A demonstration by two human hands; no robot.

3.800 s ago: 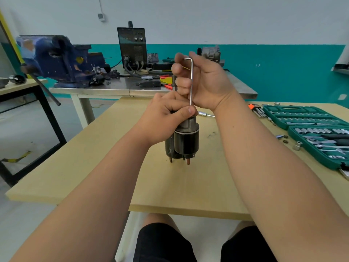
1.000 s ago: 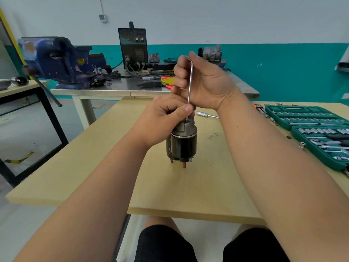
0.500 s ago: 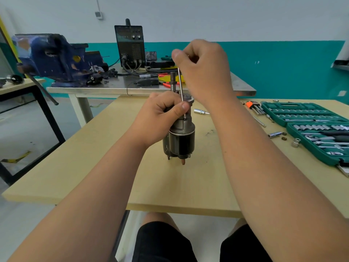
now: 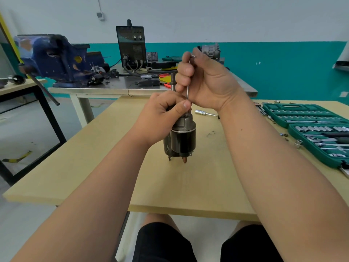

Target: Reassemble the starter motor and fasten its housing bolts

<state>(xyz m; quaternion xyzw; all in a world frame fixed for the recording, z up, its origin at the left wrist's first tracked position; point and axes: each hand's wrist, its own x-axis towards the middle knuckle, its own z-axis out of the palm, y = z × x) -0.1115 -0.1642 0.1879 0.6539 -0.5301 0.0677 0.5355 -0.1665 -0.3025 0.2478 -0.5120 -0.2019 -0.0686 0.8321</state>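
since half a second ago the right hand (image 4: 205, 82) has rolled over, so its palm faces near instead of its back; its fingers curl round the upper part of the hex key (image 4: 187, 91). the key stands upright, its tip down at the top of the motor (image 4: 182, 140). the left hand (image 4: 162, 114) grips the motor's upper end, thumb lying just beside the key. the motor stands upright on its studs in the middle of the table (image 4: 90, 159).

to the right lies an open green socket set (image 4: 309, 127), with a loose socket (image 4: 298, 143) and small bits near it. an extension bar (image 4: 204, 112) lies on the table past the motor, partly behind the right wrist. farther off stands a steel bench (image 4: 105, 89) bearing a blue vise (image 4: 56, 59), a black welder (image 4: 132, 46) and clutter.

both forearms cross the near view and hide much of the table. the left hand covers the motor's top, leaving only a shaft (image 4: 172, 80) poking up between the hands. where the key's tip meets the housing is too small to make out. the key's bent end is mostly hidden by fingers. the socket set is cut off at the right edge.
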